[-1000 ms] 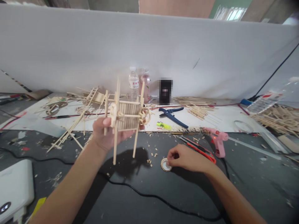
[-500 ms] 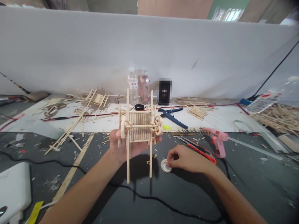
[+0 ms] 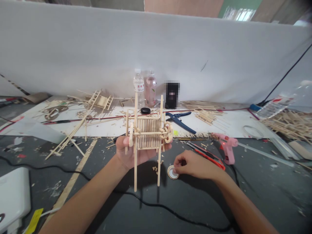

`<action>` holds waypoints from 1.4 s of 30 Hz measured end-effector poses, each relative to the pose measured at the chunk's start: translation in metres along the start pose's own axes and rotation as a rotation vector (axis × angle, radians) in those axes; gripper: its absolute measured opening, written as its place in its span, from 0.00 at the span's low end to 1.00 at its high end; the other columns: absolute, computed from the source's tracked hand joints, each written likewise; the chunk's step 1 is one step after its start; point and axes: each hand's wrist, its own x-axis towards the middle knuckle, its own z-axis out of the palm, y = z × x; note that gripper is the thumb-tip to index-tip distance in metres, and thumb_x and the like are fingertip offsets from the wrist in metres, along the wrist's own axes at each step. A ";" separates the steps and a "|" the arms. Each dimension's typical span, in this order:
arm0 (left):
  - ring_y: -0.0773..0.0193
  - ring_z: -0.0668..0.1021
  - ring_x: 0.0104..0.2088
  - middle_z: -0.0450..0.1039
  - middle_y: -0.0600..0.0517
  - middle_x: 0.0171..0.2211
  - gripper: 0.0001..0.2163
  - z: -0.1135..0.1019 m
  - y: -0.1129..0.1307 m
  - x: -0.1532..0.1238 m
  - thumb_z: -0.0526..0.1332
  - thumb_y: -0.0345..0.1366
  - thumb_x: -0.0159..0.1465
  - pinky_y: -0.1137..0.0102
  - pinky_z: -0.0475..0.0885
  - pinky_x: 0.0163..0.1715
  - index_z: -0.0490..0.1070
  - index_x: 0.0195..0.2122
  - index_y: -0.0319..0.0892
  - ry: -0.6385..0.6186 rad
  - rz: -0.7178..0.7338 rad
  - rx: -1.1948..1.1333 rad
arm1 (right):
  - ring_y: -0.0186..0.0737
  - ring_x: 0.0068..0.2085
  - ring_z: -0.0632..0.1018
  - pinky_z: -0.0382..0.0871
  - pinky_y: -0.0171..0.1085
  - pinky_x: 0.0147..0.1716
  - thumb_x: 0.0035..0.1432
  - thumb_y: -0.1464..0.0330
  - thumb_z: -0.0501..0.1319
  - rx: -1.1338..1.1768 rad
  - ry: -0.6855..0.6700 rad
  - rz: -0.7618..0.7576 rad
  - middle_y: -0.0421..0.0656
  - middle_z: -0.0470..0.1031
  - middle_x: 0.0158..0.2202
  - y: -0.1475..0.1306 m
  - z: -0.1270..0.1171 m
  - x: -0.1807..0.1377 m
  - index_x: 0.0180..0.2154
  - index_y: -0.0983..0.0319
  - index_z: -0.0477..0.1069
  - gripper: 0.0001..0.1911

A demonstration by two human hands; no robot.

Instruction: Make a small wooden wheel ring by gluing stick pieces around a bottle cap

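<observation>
My left hand [image 3: 125, 151] holds up a small model cart [image 3: 147, 133] made of thin wooden sticks. It has a slatted bed, two long shafts and a ring-shaped wheel at each side. The thumb presses at the left wheel [image 3: 131, 134], and the fingers pass behind the bed, partly hidden. To the right, my right hand [image 3: 192, 165] rests low over the table with its fingers closed in a pinch. Their tips are on a small wooden ring [image 3: 169, 175] with a white centre, which lies on the dark tabletop.
A pink glue gun [image 3: 228, 150] with a lit red light lies right, beside a red cutter knife [image 3: 214, 160]. Behind are blue cutting pliers [image 3: 181, 123], bottles [image 3: 138, 86] and stick piles [image 3: 207, 117]. A black cable [image 3: 161, 206] crosses the front; a white device [image 3: 14, 191] is left.
The model cart in my left hand has shifted slightly right and tilted a little. My right hand stays at the small ring. The camera view has moved slightly.
</observation>
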 end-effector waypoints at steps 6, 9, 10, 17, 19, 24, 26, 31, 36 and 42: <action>0.46 0.81 0.49 0.80 0.40 0.52 0.44 -0.003 0.000 0.000 0.79 0.49 0.45 0.54 0.76 0.55 0.71 0.63 0.41 -0.021 -0.031 -0.073 | 0.38 0.30 0.74 0.63 0.37 0.31 0.56 0.62 0.67 0.002 -0.003 -0.006 0.42 0.79 0.28 0.000 0.000 0.000 0.31 0.63 0.81 0.11; 0.46 0.81 0.50 0.79 0.41 0.53 0.43 -0.004 0.000 -0.001 0.79 0.47 0.46 0.55 0.76 0.56 0.71 0.64 0.42 -0.027 -0.029 -0.097 | 0.38 0.30 0.73 0.63 0.37 0.31 0.56 0.61 0.67 0.003 -0.006 -0.007 0.42 0.79 0.28 0.000 0.000 0.000 0.31 0.63 0.81 0.12; 0.47 0.81 0.50 0.79 0.41 0.53 0.43 -0.004 0.000 -0.001 0.79 0.47 0.46 0.55 0.76 0.56 0.71 0.64 0.43 -0.030 -0.027 -0.104 | 0.38 0.30 0.73 0.63 0.37 0.31 0.56 0.61 0.67 0.002 -0.007 -0.008 0.42 0.80 0.28 0.000 0.000 0.000 0.31 0.63 0.81 0.12; 0.47 0.81 0.51 0.79 0.42 0.55 0.46 -0.006 0.001 -0.001 0.80 0.46 0.46 0.56 0.76 0.57 0.68 0.66 0.44 -0.059 -0.038 -0.123 | 0.37 0.30 0.73 0.62 0.37 0.31 0.57 0.60 0.67 0.001 -0.009 -0.015 0.41 0.79 0.28 0.002 -0.001 -0.001 0.32 0.63 0.82 0.13; 0.48 0.81 0.52 0.79 0.42 0.55 0.46 -0.007 0.001 -0.001 0.80 0.46 0.46 0.56 0.76 0.57 0.68 0.67 0.45 -0.063 -0.034 -0.124 | 0.37 0.30 0.72 0.61 0.36 0.31 0.57 0.60 0.67 -0.001 -0.009 -0.018 0.40 0.79 0.28 0.003 -0.001 -0.001 0.31 0.64 0.82 0.13; 0.47 0.81 0.52 0.78 0.43 0.55 0.46 -0.006 0.001 -0.001 0.79 0.46 0.47 0.55 0.74 0.59 0.67 0.68 0.44 -0.072 -0.031 -0.113 | 0.37 0.30 0.72 0.61 0.36 0.30 0.57 0.60 0.66 -0.006 -0.012 -0.022 0.41 0.80 0.28 0.002 -0.002 -0.001 0.32 0.64 0.82 0.13; 0.46 0.81 0.52 0.79 0.42 0.55 0.45 -0.006 0.002 -0.002 0.78 0.46 0.47 0.53 0.73 0.60 0.68 0.67 0.43 -0.077 -0.040 -0.097 | 0.37 0.30 0.72 0.61 0.36 0.30 0.56 0.61 0.66 -0.010 -0.012 -0.020 0.41 0.80 0.28 0.001 -0.002 -0.001 0.32 0.64 0.82 0.12; 0.45 0.81 0.52 0.79 0.39 0.52 0.38 -0.005 0.004 -0.002 0.76 0.48 0.48 0.50 0.71 0.62 0.75 0.59 0.36 -0.096 -0.097 -0.052 | 0.38 0.30 0.73 0.61 0.36 0.30 0.56 0.60 0.67 -0.014 -0.007 -0.009 0.41 0.79 0.27 -0.001 -0.002 0.000 0.31 0.63 0.82 0.13; 0.48 0.81 0.48 0.79 0.41 0.52 0.35 -0.003 0.004 0.000 0.77 0.47 0.43 0.56 0.77 0.54 0.78 0.53 0.38 -0.100 -0.109 -0.072 | 0.38 0.30 0.73 0.61 0.36 0.30 0.56 0.60 0.67 -0.008 -0.008 -0.019 0.41 0.79 0.27 -0.001 -0.003 0.000 0.31 0.63 0.82 0.12; 0.51 0.81 0.46 0.80 0.45 0.50 0.36 -0.004 0.001 0.002 0.80 0.48 0.40 0.61 0.78 0.50 0.79 0.51 0.43 -0.085 -0.079 -0.100 | 0.38 0.29 0.73 0.61 0.36 0.30 0.56 0.59 0.67 -0.002 -0.012 -0.023 0.40 0.78 0.27 0.002 -0.002 -0.001 0.31 0.63 0.82 0.13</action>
